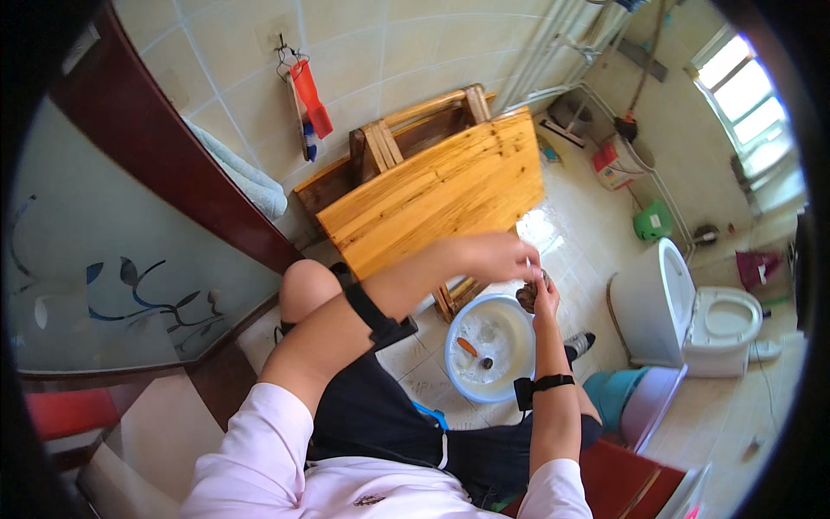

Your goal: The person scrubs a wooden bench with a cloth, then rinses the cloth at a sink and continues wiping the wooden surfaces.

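Note:
My right hand grips a dark brown, rough lump above the right rim of a light-blue basin. Blurred by motion, my left hand reaches across to the upper end of that lump, its fingertips close to those of the right hand. Whether the left fingers pinch anything I cannot tell. Inside the basin is cloudy, foamy water. An orange elongated piece and a small dark roundish thing lie in it.
A folded wooden table leans on the tiled wall beyond the basin. To the right stand a toilet, a green bucket, and teal and lilac basins. A frosted glass door is at the left.

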`<state>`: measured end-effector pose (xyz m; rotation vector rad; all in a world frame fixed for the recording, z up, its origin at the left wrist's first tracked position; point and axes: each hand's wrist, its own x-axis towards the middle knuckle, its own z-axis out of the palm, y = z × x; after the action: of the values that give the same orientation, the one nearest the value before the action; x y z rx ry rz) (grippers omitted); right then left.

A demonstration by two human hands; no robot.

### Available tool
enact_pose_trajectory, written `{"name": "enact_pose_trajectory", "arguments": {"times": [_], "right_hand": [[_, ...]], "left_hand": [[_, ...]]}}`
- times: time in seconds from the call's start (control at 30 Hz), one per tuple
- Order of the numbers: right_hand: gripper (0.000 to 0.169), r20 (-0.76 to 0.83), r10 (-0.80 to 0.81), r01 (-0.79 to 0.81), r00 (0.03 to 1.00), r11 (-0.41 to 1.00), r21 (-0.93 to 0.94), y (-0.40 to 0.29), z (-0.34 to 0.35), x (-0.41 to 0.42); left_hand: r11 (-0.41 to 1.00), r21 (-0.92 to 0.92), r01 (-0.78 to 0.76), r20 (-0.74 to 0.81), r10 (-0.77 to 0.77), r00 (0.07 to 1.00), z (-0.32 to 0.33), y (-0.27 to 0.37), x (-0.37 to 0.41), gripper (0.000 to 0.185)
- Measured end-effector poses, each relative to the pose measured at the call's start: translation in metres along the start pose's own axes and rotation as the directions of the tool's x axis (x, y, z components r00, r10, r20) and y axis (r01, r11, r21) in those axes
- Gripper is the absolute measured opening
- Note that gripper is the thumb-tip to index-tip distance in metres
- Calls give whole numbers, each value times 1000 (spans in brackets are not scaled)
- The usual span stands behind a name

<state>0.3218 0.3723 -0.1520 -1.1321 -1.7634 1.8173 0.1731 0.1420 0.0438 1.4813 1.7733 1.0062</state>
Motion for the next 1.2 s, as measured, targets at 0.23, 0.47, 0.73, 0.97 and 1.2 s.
{"name": "enact_pose_trajectory", "arguments": {"times": [0.23, 0.47, 0.73, 0.97, 1.2], "right_hand": [[32, 456, -238, 436, 857, 807, -397, -31, 131, 60], [26, 513, -679, 850, 525, 395, -348, -94, 273, 165], [36, 277, -828, 806, 488, 305, -507, -66, 356, 155], [26, 236, -818, 845, 525, 466, -263, -41, 376, 112], [32, 296, -834, 883, 465, 415, -219, -14, 391, 24]], "left_hand": [[956, -279, 88, -86, -116, 990, 20, -84, -9, 30], [935, -351, -55, -165, -4, 986, -17, -59, -18, 29], [949, -313, 46, -295, -143, 945, -54, -66, -42, 25], [946, -309, 94, -297, -190, 936, -60, -79, -65, 25], [962, -268, 54, -375, -156, 914, -51, -84, -79, 24]]}}
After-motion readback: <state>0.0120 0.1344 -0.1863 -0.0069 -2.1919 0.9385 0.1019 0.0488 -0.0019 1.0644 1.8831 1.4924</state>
